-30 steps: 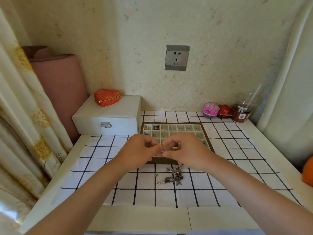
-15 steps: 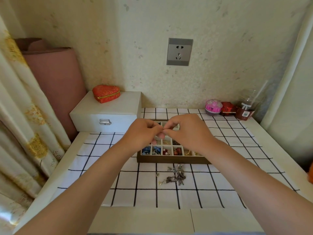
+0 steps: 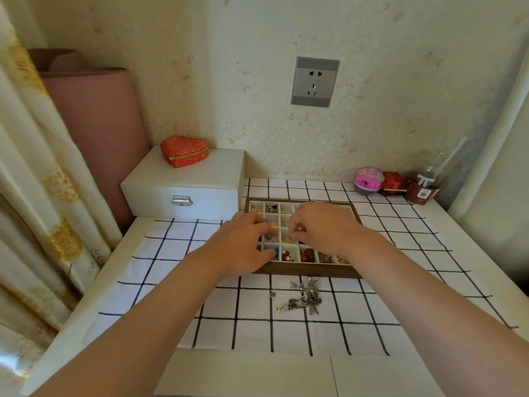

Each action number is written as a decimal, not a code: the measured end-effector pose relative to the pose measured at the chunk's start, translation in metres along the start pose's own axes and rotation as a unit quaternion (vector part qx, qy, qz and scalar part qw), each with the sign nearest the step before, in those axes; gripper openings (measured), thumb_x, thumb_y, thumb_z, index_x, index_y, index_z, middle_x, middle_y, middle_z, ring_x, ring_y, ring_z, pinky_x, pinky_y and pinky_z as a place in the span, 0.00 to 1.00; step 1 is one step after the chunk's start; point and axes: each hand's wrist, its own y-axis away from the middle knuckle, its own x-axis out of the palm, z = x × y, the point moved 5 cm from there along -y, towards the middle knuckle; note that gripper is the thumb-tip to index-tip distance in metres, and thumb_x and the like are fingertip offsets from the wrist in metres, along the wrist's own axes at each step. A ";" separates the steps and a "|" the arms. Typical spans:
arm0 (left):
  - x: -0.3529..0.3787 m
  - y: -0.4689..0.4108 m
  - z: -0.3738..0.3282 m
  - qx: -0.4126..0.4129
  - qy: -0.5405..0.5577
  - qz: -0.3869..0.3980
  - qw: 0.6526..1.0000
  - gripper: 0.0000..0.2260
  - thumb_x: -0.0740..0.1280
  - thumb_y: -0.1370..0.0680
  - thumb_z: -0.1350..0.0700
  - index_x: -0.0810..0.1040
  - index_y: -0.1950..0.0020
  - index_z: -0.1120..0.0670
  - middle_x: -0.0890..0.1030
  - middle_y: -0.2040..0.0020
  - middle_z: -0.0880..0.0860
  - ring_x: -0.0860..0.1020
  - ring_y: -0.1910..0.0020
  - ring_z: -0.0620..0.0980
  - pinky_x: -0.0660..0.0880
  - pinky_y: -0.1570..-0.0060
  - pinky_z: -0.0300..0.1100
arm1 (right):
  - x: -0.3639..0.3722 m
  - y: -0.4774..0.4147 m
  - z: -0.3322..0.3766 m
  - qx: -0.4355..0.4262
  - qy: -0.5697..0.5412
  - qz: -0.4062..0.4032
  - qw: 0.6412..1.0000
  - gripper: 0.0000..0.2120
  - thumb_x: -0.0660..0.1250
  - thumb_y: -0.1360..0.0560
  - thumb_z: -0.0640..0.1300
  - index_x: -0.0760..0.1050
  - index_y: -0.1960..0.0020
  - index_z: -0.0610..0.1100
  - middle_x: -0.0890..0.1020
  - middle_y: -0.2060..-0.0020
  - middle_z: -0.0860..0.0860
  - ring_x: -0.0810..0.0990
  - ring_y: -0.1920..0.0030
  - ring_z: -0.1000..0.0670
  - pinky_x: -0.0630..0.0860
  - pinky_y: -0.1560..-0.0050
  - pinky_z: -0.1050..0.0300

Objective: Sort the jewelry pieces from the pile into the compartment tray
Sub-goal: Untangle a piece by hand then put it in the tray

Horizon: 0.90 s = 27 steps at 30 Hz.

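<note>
Right grip [image 3: 326, 227] pinches piece [image 3: 298, 228], checked cloth [image 3: 171, 253], socket [image 3: 315, 81]

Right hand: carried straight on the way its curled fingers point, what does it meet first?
Probably the compartment tray: the right hand points down and left into its middle cells. The left hand lies close beyond, but depth is unclear.

Your surface [image 3: 246, 373] carries a checked cloth [image 3: 171, 262] and, back left, a white box [image 3: 200, 179]. On the cloth: the compartment tray [image 3: 309, 272], the jewelry pile [image 3: 303, 299] just in front.
</note>
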 end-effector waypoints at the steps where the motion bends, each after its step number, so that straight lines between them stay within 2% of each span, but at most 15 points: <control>1: 0.001 0.001 0.000 0.001 0.003 0.005 1.000 0.21 0.67 0.23 0.43 0.73 0.30 0.45 0.69 0.31 0.47 0.62 0.31 0.48 0.65 0.31 0.49 | 0.000 -0.002 0.003 -0.007 0.012 0.005 1.000 0.05 0.67 0.22 0.48 0.82 0.52 0.55 0.81 0.56 0.57 0.79 0.57 0.54 0.67 0.67 0.63; 4: 0.002 0.002 0.000 0.005 -0.001 0.009 1.000 0.22 0.66 0.22 0.43 0.72 0.29 0.46 0.68 0.29 0.48 0.62 0.30 0.49 0.65 0.31 0.50 | 0.003 -0.007 0.013 -0.027 0.048 0.017 0.998 0.08 0.66 0.24 0.44 0.82 0.60 0.51 0.82 0.61 0.54 0.81 0.61 0.52 0.76 0.64 0.58; 7: 0.002 0.002 0.000 0.004 -0.007 0.014 1.000 0.22 0.66 0.22 0.43 0.72 0.29 0.46 0.67 0.28 0.49 0.62 0.29 0.50 0.65 0.31 0.51 | 0.008 -0.011 0.017 -0.029 0.069 0.017 0.997 0.11 0.65 0.24 0.41 0.80 0.63 0.48 0.81 0.64 0.52 0.80 0.63 0.51 0.74 0.66 0.60; 11: 0.002 0.002 -0.001 0.007 -0.010 0.011 1.000 0.21 0.65 0.22 0.44 0.72 0.29 0.46 0.68 0.29 0.49 0.63 0.30 0.51 0.65 0.32 0.51 | 0.010 -0.015 0.019 -0.021 0.073 0.021 0.997 0.09 0.66 0.23 0.42 0.83 0.58 0.50 0.82 0.61 0.53 0.81 0.60 0.51 0.72 0.65 0.59; 16: 0.000 0.007 0.002 0.021 0.027 -0.017 0.999 0.20 0.67 0.22 0.46 0.74 0.31 0.46 0.70 0.32 0.48 0.65 0.32 0.49 0.68 0.33 0.48 | -0.002 -0.006 0.010 0.002 -0.008 0.003 1.000 0.03 0.71 0.24 0.52 0.82 0.51 0.57 0.80 0.55 0.58 0.79 0.54 0.55 0.71 0.59 0.58; 20: -0.009 0.021 0.000 0.052 0.039 -0.077 0.995 0.12 0.69 0.23 0.49 0.78 0.40 0.44 0.74 0.43 0.46 0.70 0.43 0.44 0.72 0.46 0.40 | -0.013 0.016 0.014 -0.001 -0.064 -0.026 0.998 0.02 0.71 0.24 0.53 0.81 0.52 0.58 0.78 0.56 0.61 0.76 0.56 0.60 0.68 0.61 0.62; 22: -0.014 0.033 -0.005 0.072 0.057 -0.091 0.992 0.07 0.69 0.23 0.51 0.79 0.45 0.43 0.74 0.50 0.42 0.71 0.52 0.39 0.69 0.56 0.33 | -0.014 0.029 0.023 -0.017 -0.097 -0.018 0.995 0.01 0.72 0.24 0.52 0.81 0.53 0.58 0.77 0.59 0.62 0.76 0.58 0.62 0.70 0.60 0.63; 24: -0.016 0.045 -0.011 0.071 0.078 -0.073 0.992 0.04 0.69 0.24 0.51 0.79 0.50 0.43 0.75 0.56 0.40 0.73 0.57 0.36 0.65 0.61 0.30 | -0.010 0.042 0.033 -0.036 -0.116 0.008 0.993 0.02 0.72 0.25 0.51 0.82 0.52 0.58 0.79 0.58 0.62 0.77 0.57 0.62 0.74 0.56 0.61; 27: -0.010 0.059 -0.018 0.059 0.077 -0.012 0.995 0.02 0.69 0.24 0.48 0.80 0.53 0.43 0.78 0.59 0.40 0.74 0.60 0.35 0.66 0.62 0.30 | 0.000 0.057 0.048 -0.060 -0.117 0.066 0.989 0.03 0.71 0.25 0.50 0.83 0.52 0.57 0.81 0.57 0.63 0.78 0.55 0.61 0.76 0.52 0.61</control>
